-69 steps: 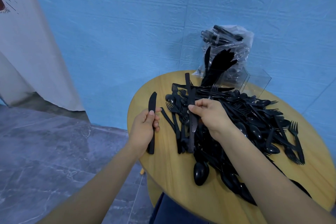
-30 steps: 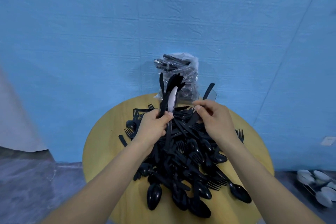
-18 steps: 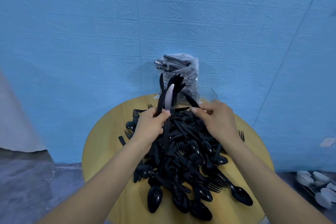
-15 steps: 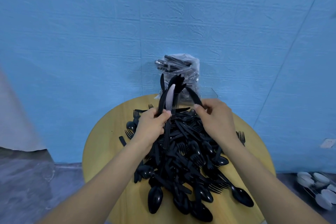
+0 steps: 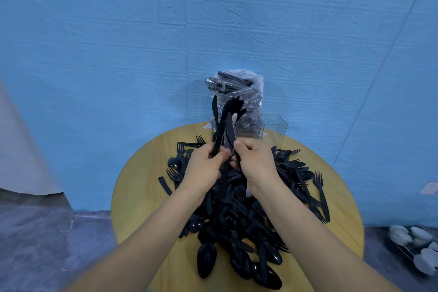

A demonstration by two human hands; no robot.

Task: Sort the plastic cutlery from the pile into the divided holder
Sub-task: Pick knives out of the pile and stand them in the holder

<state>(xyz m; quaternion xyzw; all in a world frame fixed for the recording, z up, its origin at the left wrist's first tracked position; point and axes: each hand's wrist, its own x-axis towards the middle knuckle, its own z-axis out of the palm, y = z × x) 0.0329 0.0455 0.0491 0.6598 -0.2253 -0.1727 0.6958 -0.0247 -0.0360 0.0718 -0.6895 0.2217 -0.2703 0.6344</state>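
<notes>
A big pile of black plastic cutlery (image 5: 246,211) covers the round wooden table (image 5: 142,187): forks, spoons and knives mixed. My left hand (image 5: 206,168) grips a small bunch of black knives (image 5: 225,133) that stand upright above the pile. My right hand (image 5: 254,163) is pressed against the same bunch from the right, fingertips on the knives. The clear divided holder (image 5: 272,130) stands at the table's far edge; its left section holds upright black cutlery (image 5: 233,108), its right section looks empty.
A clear plastic bag of black cutlery (image 5: 237,87) leans on the blue wall behind the holder. A single knife (image 5: 164,185) lies at the pile's left. White dishes on a rack (image 5: 417,249) sit on the floor at the lower right.
My right hand has brought its knife left and joined it to the bunch in my left hand. Both hands now meet at the bunch. The view has swung from the left to face the wall.
</notes>
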